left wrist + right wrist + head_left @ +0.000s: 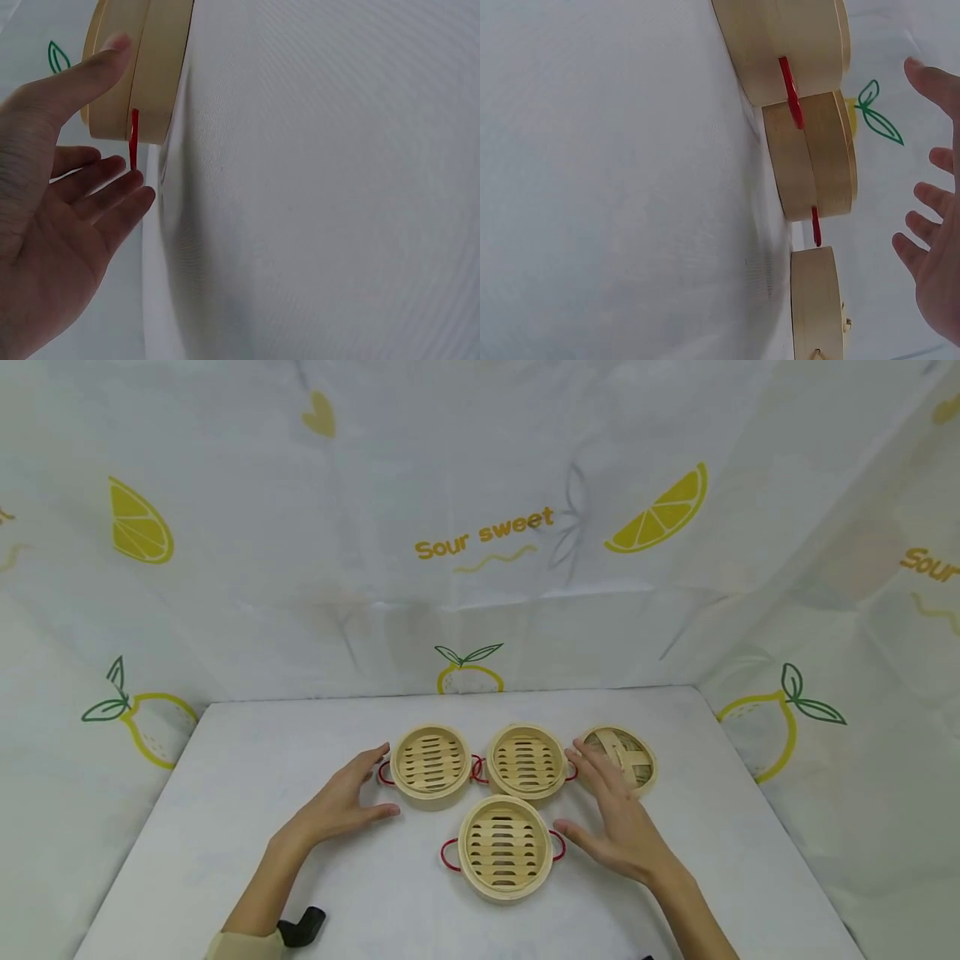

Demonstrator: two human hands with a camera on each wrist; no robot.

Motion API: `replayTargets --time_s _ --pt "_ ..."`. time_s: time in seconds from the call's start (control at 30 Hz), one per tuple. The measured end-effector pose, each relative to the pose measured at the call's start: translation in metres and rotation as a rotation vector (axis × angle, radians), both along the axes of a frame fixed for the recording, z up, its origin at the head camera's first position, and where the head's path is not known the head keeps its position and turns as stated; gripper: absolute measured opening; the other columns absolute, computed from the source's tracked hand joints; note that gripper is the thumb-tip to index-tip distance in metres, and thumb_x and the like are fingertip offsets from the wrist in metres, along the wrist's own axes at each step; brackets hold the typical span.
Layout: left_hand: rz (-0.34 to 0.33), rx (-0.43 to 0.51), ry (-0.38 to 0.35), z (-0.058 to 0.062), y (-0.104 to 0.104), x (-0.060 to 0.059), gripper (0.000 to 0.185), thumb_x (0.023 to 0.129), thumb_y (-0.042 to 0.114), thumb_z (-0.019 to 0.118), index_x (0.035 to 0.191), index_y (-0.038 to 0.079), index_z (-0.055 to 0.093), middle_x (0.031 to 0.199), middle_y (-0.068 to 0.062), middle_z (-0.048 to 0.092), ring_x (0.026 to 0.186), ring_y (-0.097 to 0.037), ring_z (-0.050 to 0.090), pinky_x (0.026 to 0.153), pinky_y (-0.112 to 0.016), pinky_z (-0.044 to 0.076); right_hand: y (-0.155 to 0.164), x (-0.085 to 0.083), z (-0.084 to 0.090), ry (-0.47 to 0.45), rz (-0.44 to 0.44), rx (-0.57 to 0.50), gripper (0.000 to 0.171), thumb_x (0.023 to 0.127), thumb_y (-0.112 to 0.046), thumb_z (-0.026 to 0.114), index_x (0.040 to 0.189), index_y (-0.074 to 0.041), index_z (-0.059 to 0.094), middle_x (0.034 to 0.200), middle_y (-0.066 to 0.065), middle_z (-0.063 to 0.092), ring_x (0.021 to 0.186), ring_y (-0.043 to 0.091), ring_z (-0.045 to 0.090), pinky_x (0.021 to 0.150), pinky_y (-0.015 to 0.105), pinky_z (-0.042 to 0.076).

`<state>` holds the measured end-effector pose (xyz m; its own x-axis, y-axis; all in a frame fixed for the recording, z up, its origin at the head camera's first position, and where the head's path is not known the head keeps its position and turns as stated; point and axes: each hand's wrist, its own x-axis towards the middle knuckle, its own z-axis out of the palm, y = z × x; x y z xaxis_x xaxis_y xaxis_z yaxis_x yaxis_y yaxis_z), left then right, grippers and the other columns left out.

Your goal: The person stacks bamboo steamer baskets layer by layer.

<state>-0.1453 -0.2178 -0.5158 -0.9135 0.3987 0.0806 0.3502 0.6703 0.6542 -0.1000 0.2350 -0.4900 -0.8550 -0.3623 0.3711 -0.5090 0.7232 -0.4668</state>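
Observation:
Three round bamboo steamer baskets with red loop handles stand on the white table: a back-left basket, a back-middle basket and a front basket. A woven bamboo steamer lid lies at the back right. My left hand is beside the back-left basket, thumb and fingers spread around its left side; the left wrist view shows the fingertips close by its red handle. My right hand hovers between the front basket and the lid, fingers extended and holding nothing.
The white tabletop ends at a hanging white cloth printed with lemons, which also rises on both sides. A black strap piece shows near my left wrist.

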Motion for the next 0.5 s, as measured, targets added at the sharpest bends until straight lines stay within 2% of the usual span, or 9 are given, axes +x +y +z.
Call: replayTargets --time_s 0.23,0.27,0.33,0.43,0.5 --pt "0.001 0.014 -0.014 0.0 0.005 -0.002 0.099 0.087 0.034 0.094 0.163 -0.004 0.042 0.161 -0.026 0.053 0.145 -0.044 0.059 0.115 -0.055 0.058 -0.006 0.006 0.0 -0.043 0.022 -0.012 0.102 0.083 -0.039 0.093 0.168 -0.02 0.039 0.177 0.006 0.037 0.16 0.034 0.038 0.122 0.067 0.045" --pt "0.001 0.013 -0.013 -0.001 0.005 -0.002 0.099 0.087 0.034 0.094 0.162 -0.004 0.042 0.161 -0.026 0.054 0.144 -0.044 0.059 0.115 -0.055 0.058 -0.006 0.007 0.001 -0.045 0.025 -0.012 0.102 0.083 -0.039 0.093 0.168 -0.019 0.04 0.176 0.006 0.038 0.16 0.033 0.039 0.124 0.064 0.045" --pt "0.0 0.016 -0.009 -0.002 0.005 -0.003 0.099 0.087 0.034 0.094 0.162 -0.004 0.042 0.16 -0.026 0.054 0.145 -0.045 0.059 0.115 -0.055 0.057 -0.008 0.009 0.0 -0.053 0.028 -0.015 0.102 0.084 -0.039 0.092 0.168 -0.018 0.04 0.175 0.005 0.041 0.16 0.03 0.04 0.13 0.051 0.041" --pt "0.003 0.015 -0.006 -0.004 0.006 -0.003 0.099 0.087 0.035 0.094 0.162 -0.003 0.042 0.16 -0.026 0.055 0.144 -0.044 0.059 0.115 -0.056 0.057 -0.009 0.012 -0.001 -0.06 0.03 -0.022 0.101 0.084 -0.039 0.092 0.168 -0.019 0.039 0.173 0.007 0.044 0.16 0.028 0.041 0.136 0.032 0.029" --pt "0.005 0.011 -0.004 -0.005 0.006 -0.004 0.099 0.087 0.035 0.093 0.163 -0.003 0.042 0.16 -0.026 0.056 0.144 -0.044 0.059 0.115 -0.057 0.057 -0.009 0.013 -0.002 -0.058 0.032 -0.025 0.101 0.084 -0.039 0.092 0.168 -0.02 0.04 0.171 0.009 0.046 0.16 0.03 0.042 0.136 0.034 0.03"
